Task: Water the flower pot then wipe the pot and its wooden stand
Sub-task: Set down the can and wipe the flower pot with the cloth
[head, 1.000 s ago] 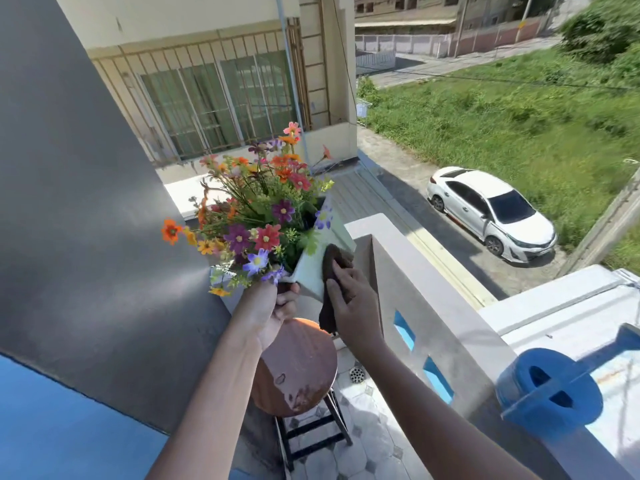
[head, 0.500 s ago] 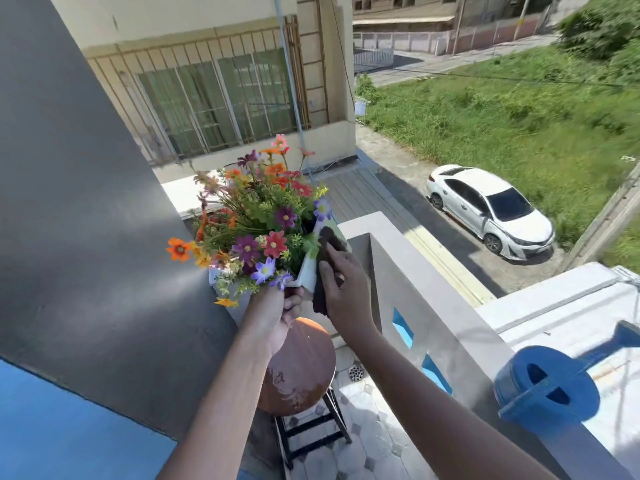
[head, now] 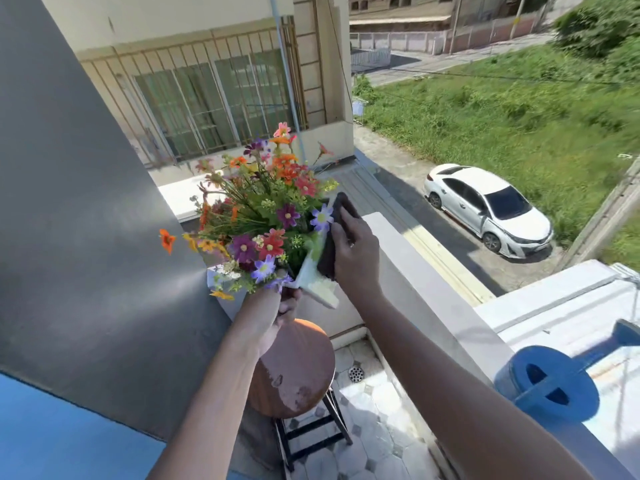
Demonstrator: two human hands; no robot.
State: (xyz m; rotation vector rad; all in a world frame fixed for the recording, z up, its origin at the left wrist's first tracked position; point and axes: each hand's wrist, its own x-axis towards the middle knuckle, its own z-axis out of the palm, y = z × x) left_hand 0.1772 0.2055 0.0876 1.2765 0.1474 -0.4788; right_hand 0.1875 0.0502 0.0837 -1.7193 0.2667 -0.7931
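A white flower pot (head: 317, 284) full of colourful flowers (head: 266, 216) is held up in the air, tilted towards the grey wall. My left hand (head: 273, 310) grips the pot from below at its near corner. My right hand (head: 353, 251) holds a dark brown cloth (head: 329, 244) flat against the pot's right side, up near the rim. Below the pot stands the round wooden stand (head: 294, 372) on black metal legs, with worn pale patches on its top.
A blue watering can (head: 550, 382) sits on the white balcony parapet (head: 426, 278) at the right. A grey wall (head: 79, 202) closes the left side. The tiled floor (head: 374, 410) has a drain by the stand. Far below are a street and a white car.
My right hand has slid the cloth up the pot's side towards the rim. The pot stays lifted off the stand in my left hand.
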